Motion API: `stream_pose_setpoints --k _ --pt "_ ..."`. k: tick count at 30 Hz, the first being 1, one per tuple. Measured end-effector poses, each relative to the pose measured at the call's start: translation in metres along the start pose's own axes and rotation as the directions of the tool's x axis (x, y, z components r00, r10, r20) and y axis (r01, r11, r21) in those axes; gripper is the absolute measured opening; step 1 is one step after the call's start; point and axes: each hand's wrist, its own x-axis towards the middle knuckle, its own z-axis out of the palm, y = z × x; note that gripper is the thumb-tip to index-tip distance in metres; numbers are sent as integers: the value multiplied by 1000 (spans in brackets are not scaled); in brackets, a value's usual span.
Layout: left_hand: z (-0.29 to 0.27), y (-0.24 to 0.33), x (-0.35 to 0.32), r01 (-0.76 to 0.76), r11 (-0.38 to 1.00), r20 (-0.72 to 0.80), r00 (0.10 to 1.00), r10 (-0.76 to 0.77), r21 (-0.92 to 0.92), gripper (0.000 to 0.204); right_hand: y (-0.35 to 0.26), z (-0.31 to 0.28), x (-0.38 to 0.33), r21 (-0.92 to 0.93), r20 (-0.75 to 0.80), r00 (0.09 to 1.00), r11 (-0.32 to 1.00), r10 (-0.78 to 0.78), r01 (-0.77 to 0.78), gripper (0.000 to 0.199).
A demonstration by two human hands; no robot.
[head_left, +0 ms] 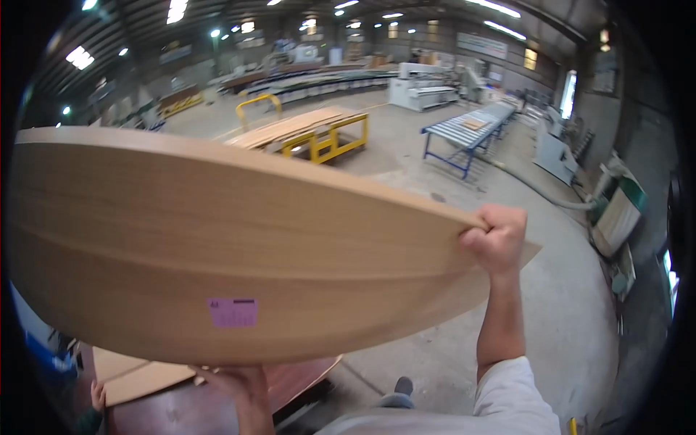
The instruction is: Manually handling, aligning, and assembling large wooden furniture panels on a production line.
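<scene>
A large wood-veneer panel (239, 225) with a small purple label (233, 312) fills the left and middle of the view, tilted on its long edge. My right hand (496, 235) is closed round its upper edge near the right end, thumb on the near face. Beneath the lower edge, my left hand (243, 381) bears the panel from below, fingers stretched to the left and partly hidden. Below it lie lighter boards (148, 378) on a reddish-brown sheet (177, 413). Another person's hand (98, 395), in a dark green sleeve, touches the boards at the far left.
Ahead stands a yellow-framed cart (337, 141) stacked with boards. To its right are a blue-legged roller table (471, 127) and a white machine (424, 87). A grey hose (544, 190) runs along the floor toward a green and pale dust-collector-like unit (618, 214).
</scene>
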Motion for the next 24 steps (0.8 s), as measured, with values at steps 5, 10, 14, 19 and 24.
stream_pose_setpoints --k 5,10,14,19,24 --pt "10 -173 39 174 963 10 984 -180 204 84 179 -57 -16 -216 -31 997 974 67 -72 70" --pt "28 -315 67 268 834 -208 960 -188 483 87 299 -81 -27 -374 -27 998 925 57 -63 67" --pt "11 -396 97 324 822 -192 945 -264 468 85 348 -98 -12 -436 -40 997 897 61 -73 65" --pt "-10 -504 170 364 850 -88 929 -359 381 86 428 -76 33 -517 4 996 853 90 -75 62" --pt "-27 -605 277 493 801 -175 870 -462 340 98 530 -34 83 -586 -40 997 807 59 -72 69"
